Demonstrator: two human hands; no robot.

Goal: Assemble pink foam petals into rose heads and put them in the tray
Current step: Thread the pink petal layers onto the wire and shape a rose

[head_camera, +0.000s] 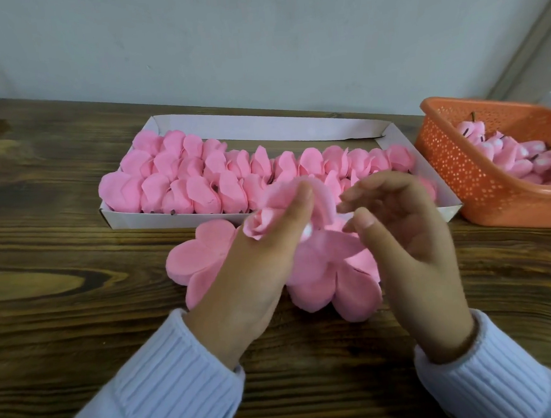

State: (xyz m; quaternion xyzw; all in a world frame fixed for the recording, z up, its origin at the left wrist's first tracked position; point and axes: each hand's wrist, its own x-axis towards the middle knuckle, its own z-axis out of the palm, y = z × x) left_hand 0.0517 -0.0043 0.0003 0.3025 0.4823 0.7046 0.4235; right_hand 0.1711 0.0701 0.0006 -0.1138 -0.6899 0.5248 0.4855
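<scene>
The left hand (265,261) pinches a half-wrapped rose (258,227) above petals (318,279) by the near edge of the tray (262,128), the right hand (414,248) with its grip spread; next, likely, folding petals snugly around it.

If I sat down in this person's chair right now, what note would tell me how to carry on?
Hands: the left hand grips a half-built pink foam rose head; the right hand is open beside it, holding nothing.
Things: flat pink foam petal stacks lie on the wooden table under the hands.
Done: the white cardboard tray holds rows of finished roses; its far strip is bare.
Left: probably finish wrapping this rose, place it in the tray, then carry on with the pink buds in the orange plastic basket.
</scene>
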